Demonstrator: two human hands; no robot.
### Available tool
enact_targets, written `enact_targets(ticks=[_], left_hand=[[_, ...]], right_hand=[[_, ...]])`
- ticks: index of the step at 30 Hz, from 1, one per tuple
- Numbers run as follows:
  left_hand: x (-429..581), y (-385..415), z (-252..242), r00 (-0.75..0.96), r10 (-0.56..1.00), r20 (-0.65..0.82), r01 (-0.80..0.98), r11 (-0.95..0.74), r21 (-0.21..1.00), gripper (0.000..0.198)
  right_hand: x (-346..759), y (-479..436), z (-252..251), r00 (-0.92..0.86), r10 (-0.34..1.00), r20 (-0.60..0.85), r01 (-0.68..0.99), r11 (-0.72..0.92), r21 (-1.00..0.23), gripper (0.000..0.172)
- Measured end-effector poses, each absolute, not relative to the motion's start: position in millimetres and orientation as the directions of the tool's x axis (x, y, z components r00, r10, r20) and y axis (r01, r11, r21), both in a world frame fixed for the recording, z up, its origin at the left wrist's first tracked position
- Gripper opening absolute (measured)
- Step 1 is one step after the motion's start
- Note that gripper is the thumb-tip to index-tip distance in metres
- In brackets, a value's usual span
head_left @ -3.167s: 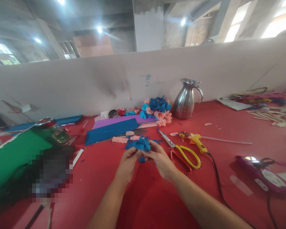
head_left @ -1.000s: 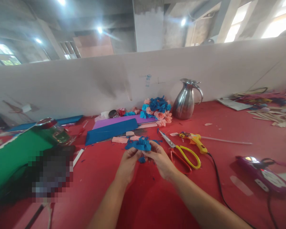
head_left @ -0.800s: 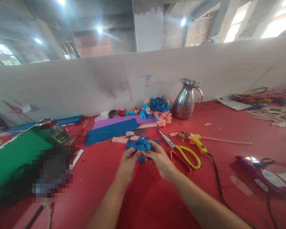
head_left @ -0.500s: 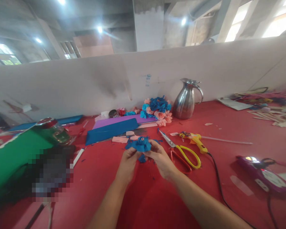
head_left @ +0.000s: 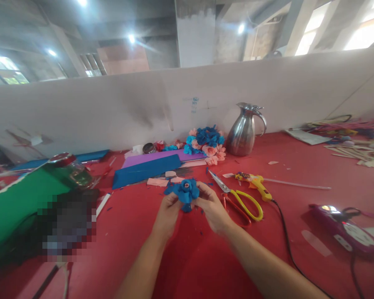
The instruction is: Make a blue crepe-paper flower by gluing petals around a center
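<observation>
A blue paper flower (head_left: 187,192) with a rolled centre is held between my two hands, above the red table. My left hand (head_left: 168,209) pinches its left petals with closed fingers. On the other side, my right hand (head_left: 209,203) grips the right petals between thumb and fingers. The flower's centre faces up and toward me, and a blue piece shows below it. Just right of my right hand lie scissors (head_left: 237,199) with one yellow and one red handle. Pink paper pieces (head_left: 157,182) and blue scraps lie beyond the flower.
A yellow glue gun (head_left: 258,185) with a black cord lies beyond the scissors. Further back are a metal jug (head_left: 242,131), a bunch of paper flowers (head_left: 205,143) and a blue sheet (head_left: 146,171). A purple power strip (head_left: 345,228) sits right; a glass jar (head_left: 73,170) stands left.
The flower has tipped toward me, so its rolled centre and open petals show more. Both hands stay in nearly the same place, still gripping it.
</observation>
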State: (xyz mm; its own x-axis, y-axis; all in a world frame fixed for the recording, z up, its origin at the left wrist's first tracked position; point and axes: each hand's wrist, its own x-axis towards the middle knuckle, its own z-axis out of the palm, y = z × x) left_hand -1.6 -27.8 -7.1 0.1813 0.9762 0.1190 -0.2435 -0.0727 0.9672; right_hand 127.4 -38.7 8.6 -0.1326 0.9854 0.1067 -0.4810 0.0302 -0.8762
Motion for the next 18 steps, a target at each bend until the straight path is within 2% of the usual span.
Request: enact_targets(ticks=[6, 10, 13, 18], left_hand=[[-2.9, -27.5, -9.4, 0.219, 0.966, 0.136, -0.185, -0.096, 0.978, 0.024], [-3.3, -26.5, -9.8, 0.212, 0.964, 0.159, -0.154, -0.128, 0.980, 0.023], [-3.5, -26.3, -7.4, 0.216, 0.961, 0.172, -0.163, -0.138, 0.977, 0.023], [-4.3, -26.7, -3.0, 0.221, 0.965, 0.138, -0.164, -0.102, 0.981, 0.026]], right_hand=[[130.4, -37.7, 8.4, -0.177, 0.982, 0.066, -0.553, -0.044, -0.832, 0.011], [133.0, -35.4, 8.5, -0.103, 0.995, -0.009, -0.581, -0.067, -0.811, 0.022], [135.4, -33.1, 7.8, -0.077, 0.997, -0.020, -0.557, -0.059, -0.828, 0.025], [137.3, -30.6, 7.6, -0.129, 0.992, -0.014, -0.528, -0.081, -0.846, 0.024]])
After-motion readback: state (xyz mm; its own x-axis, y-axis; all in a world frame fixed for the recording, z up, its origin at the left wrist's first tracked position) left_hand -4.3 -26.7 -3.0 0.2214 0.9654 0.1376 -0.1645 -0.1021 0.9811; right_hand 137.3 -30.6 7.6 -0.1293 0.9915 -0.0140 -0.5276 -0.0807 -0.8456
